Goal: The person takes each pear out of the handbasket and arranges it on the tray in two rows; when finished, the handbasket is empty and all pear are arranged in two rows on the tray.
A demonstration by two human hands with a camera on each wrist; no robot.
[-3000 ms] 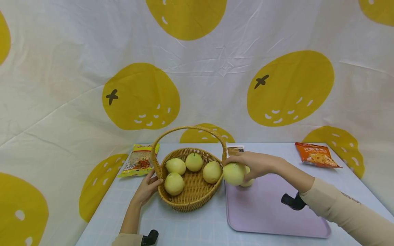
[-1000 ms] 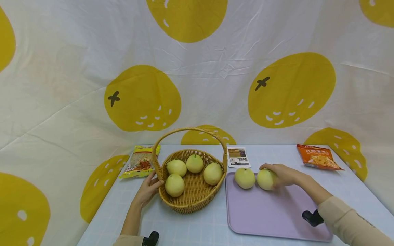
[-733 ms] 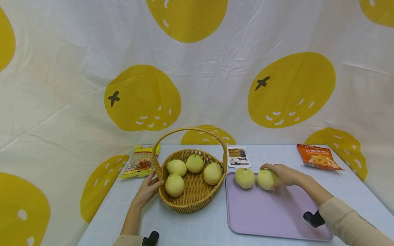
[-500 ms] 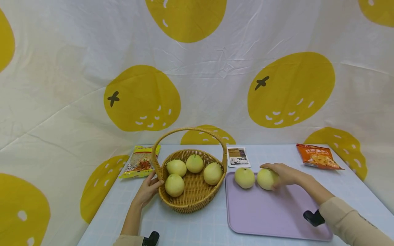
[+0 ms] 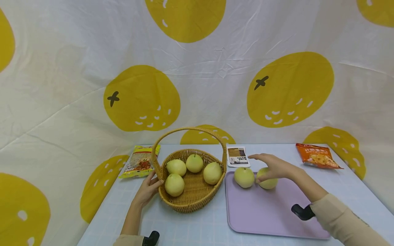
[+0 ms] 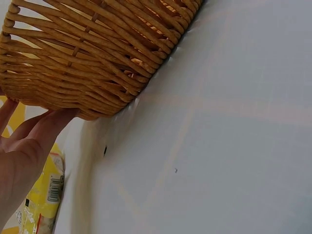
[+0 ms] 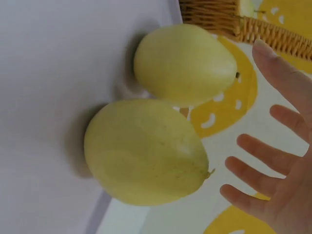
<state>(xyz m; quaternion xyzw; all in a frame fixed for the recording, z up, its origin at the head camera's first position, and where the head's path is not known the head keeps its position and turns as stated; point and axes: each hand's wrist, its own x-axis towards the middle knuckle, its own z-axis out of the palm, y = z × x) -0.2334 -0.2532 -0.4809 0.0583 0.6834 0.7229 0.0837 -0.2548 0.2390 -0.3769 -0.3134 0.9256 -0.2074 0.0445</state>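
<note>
A wicker basket (image 5: 192,201) with a tall arched handle stands on the table, holding several pale yellow-green pears (image 5: 174,185). My left hand (image 5: 147,190) grips its left side near the handle's foot; in the left wrist view, fingers (image 6: 44,126) lie against the woven wall. Two more pears sit side by side on the purple tray (image 5: 261,215): a left pear (image 5: 244,177) and a right pear (image 5: 268,183). Just above the right pear, my right hand (image 5: 277,168) is spread and holds nothing; the right wrist view shows its fingers apart from both pears.
Behind the left hand lies a yellow food packet (image 5: 140,162). A white-and-brown packet (image 5: 238,157) is at the back, beyond the tray. The orange snack bag (image 5: 317,156) lies at the back right. A fruit-print curtain (image 5: 209,95) hangs behind the table.
My right hand carried a pear from beside the basket to the tray, set it right of the other pear, then released it and rose. The left hand stayed on the basket.
</note>
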